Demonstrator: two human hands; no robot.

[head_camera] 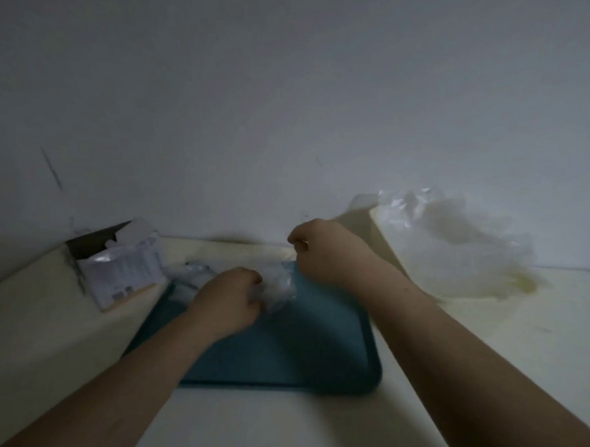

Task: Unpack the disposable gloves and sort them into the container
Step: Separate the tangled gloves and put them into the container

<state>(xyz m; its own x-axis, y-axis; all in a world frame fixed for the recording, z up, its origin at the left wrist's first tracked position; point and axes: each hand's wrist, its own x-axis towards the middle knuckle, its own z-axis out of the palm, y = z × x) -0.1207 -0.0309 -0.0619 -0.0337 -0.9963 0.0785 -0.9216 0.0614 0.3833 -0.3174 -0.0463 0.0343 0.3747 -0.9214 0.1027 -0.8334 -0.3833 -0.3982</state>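
Cream table (pixel 280 427) carries teal tray (pixel 291 354), open box (pixel 121 273), crumpled plastic (pixel 461 247).

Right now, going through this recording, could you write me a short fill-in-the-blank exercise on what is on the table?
1. The opened box stands beside the tray, on its ____ side.
2. The left hand grips crumpled clear gloves over the ____ end of the tray.
3. The clear plastic pile lies on the table to the tray's ____.

Missing words: left; far; right.
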